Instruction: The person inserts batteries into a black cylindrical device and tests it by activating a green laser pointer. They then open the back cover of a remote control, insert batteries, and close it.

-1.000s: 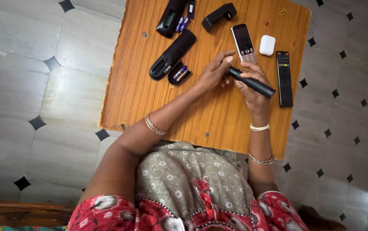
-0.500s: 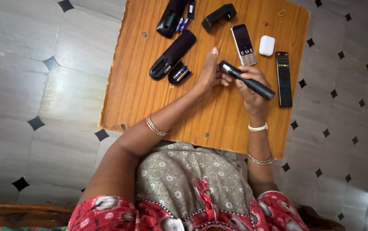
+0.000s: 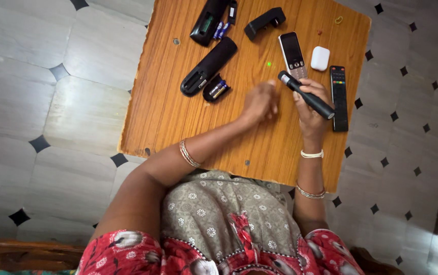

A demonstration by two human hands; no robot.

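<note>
A: How do the hands stand?

B: The right hand (image 3: 311, 104) has its fingers wrapped around a black laser pointer (image 3: 306, 94), tilted, its front end up and to the left, above the bench (image 3: 178, 112). The left hand (image 3: 261, 101) is loosely curled just beside it and holds nothing.

A: Is there free room?

B: Bare wood lies below both hands, down to the near edge. A slim black remote (image 3: 338, 97) lies near the right edge.

A: And the surfaces?

B: Grained orange wood with a small green light dot (image 3: 269, 64); a keypad phone (image 3: 293, 54) and a smooth white rounded case (image 3: 320, 58).
</note>
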